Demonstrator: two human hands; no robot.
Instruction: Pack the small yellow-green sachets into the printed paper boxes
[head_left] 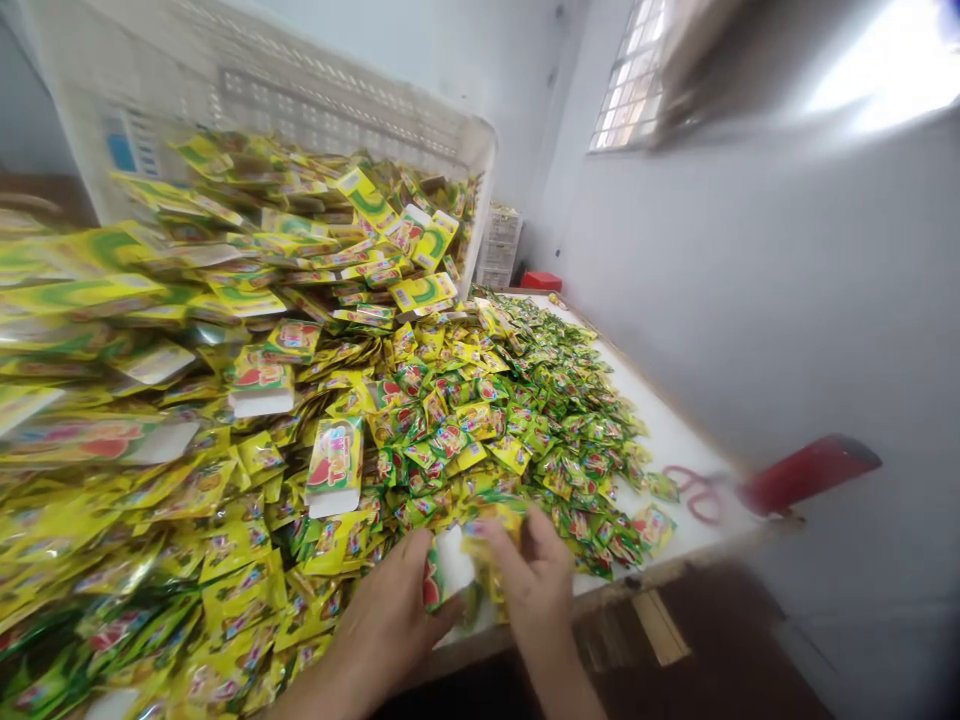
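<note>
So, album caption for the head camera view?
Left hand holds a small green and white cardboard box beside the right hand, before heaped shiny yellow and green packets.

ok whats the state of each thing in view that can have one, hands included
Left hand: closed around a small carton
Small carton: white end facing up, contents unclear
Right hand: pinching yellow sachets, blurred
Sachet heap: loose, piled on the white table
Nearest loose carton: lying on sachets, white flap showing
White plastic crate: cartons heaped inside
Pink-handled scissors: lying on the table, open or shut unclear
</note>
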